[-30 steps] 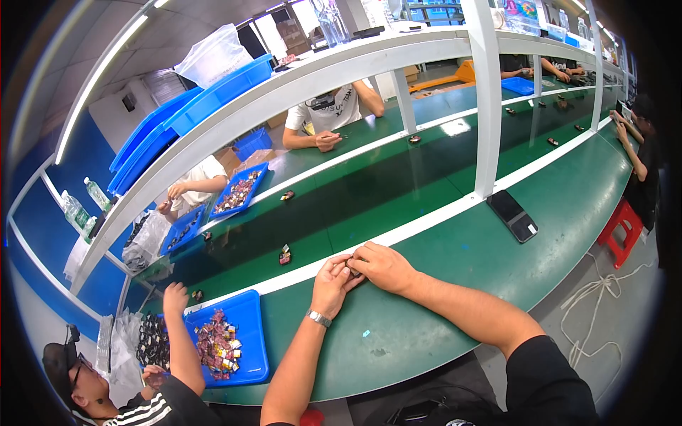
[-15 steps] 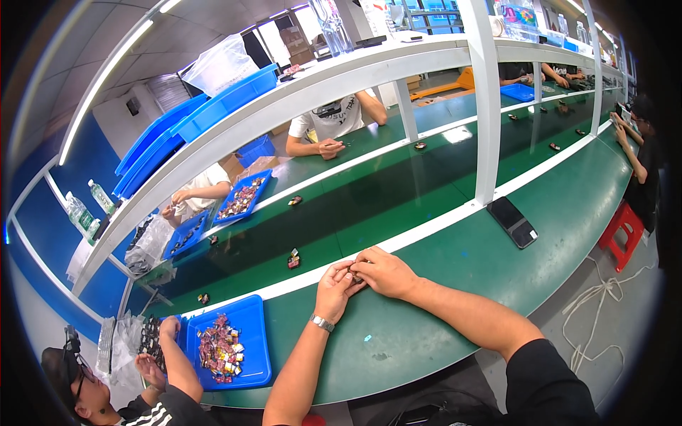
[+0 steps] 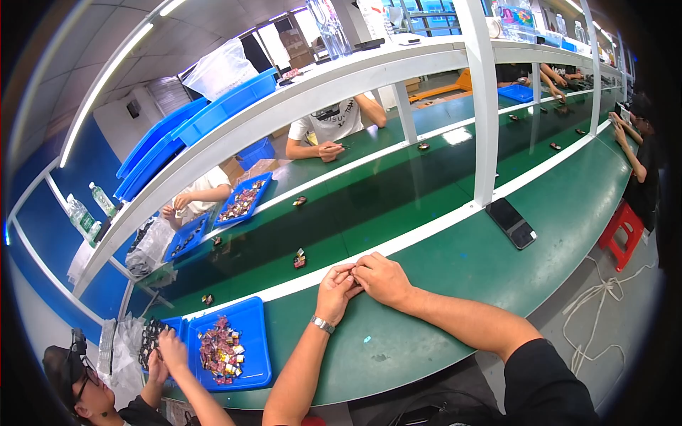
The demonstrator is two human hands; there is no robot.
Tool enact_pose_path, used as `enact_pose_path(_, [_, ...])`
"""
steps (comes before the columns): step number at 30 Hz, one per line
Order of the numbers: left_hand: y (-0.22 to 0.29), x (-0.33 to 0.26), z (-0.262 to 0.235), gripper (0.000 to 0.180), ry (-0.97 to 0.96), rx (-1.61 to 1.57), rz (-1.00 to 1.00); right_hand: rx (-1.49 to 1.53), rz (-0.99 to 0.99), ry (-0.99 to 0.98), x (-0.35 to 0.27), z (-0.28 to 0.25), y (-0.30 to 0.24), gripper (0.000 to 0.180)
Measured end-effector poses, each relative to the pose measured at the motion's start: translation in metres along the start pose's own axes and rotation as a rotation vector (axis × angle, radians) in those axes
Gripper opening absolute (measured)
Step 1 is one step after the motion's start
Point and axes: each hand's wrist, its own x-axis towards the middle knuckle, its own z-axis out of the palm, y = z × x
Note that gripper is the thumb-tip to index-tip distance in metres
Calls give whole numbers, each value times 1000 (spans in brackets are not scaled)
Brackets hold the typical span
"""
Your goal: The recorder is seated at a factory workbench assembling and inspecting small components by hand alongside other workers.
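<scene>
My left hand [image 3: 334, 292] and my right hand [image 3: 384, 280] meet over the near green worktop, beside the white strip along the belt. Fingertips of both are pinched together around something small and dark, mostly hidden by the fingers. A metal-banded watch [image 3: 322, 324] sits on my left wrist. Beyond my hands, a small dark part with a pale tab [image 3: 300, 258] lies on the green belt [image 3: 369, 227]. Left of my forearm, a blue tray [image 3: 263, 341] holds a heap of small pink, yellow and silver pieces [image 3: 222, 351].
A black phone [image 3: 511, 223] lies on the worktop at right, near a white post [image 3: 483, 128]. At lower left, a co-worker's hands [image 3: 169, 351] are beside the tray. Several small parts dot the belt. A red stool [image 3: 621, 236] stands far right.
Small parts on the belt have shifted slightly to the right. The lower-left co-worker's hands have come together. My own hands have barely moved, still pinched together.
</scene>
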Motion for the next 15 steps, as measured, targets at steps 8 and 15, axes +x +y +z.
enact_pose_path(8, [-3,1,8,16,138,33,49,84,13,47,9,-10,-6,11])
enact_pose_path(15, [-4,1,4,18,141,107,73,564,418,-91,8,0,12,15])
